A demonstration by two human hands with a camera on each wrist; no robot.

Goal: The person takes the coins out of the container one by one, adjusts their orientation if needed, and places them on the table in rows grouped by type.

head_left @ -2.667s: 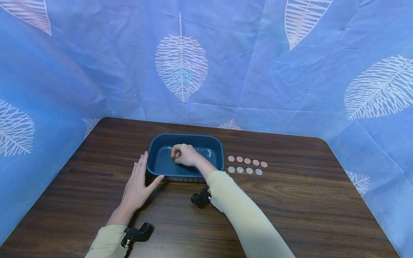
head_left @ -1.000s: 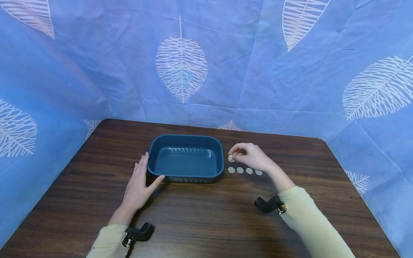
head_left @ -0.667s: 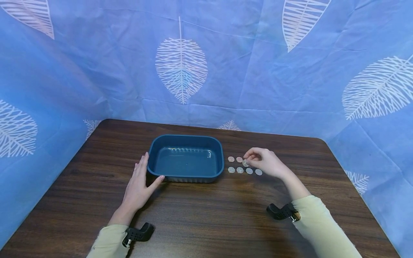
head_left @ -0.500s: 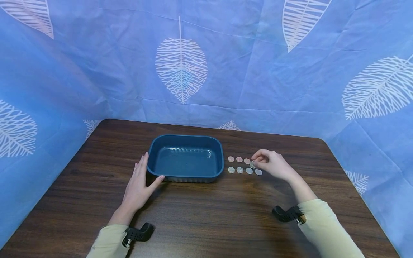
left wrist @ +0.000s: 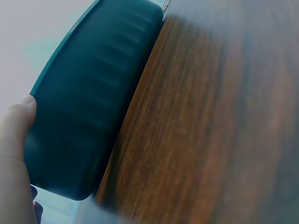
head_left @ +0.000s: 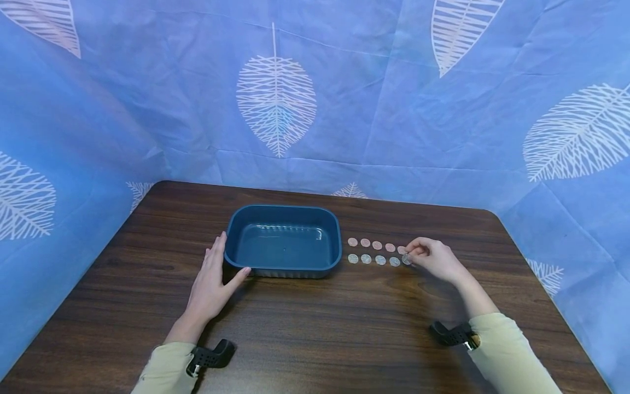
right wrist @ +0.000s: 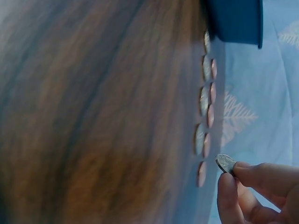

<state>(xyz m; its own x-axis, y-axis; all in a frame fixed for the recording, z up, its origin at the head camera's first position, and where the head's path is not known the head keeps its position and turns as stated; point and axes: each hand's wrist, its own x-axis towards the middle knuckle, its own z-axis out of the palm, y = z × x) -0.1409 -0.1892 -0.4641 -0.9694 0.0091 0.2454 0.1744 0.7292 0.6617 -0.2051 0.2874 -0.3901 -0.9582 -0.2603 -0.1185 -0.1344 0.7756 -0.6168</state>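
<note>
My right hand (head_left: pixel 435 260) pinches a silver coin (right wrist: pixel 226 163) between thumb and fingers, at the right end of two rows of coins. The coin is tilted and looks lifted off the table in the right wrist view. The back row holds several copper-coloured coins (head_left: pixel 377 245); the front row holds several silver coins (head_left: pixel 380 260). My left hand (head_left: pixel 210 280) rests against the near left corner of a dark blue rectangular bin (head_left: pixel 283 270), its fingers straight along the side. Its thumb (left wrist: pixel 21 119) touches the rim at the front wall.
The bin stands on a dark wood-grain table (head_left: pixel 305 334), left of the coins. Nothing shows inside it. A blue cloth (head_left: pixel 354 98) with white leaf prints hangs behind the table and along both sides. Each wrist wears a black camera mount (head_left: pixel 211 355).
My right hand reached into the bin, came out pinching a coin, and moved rightward over the rows to the right end of the front row. My left hand stayed at the bin.
</note>
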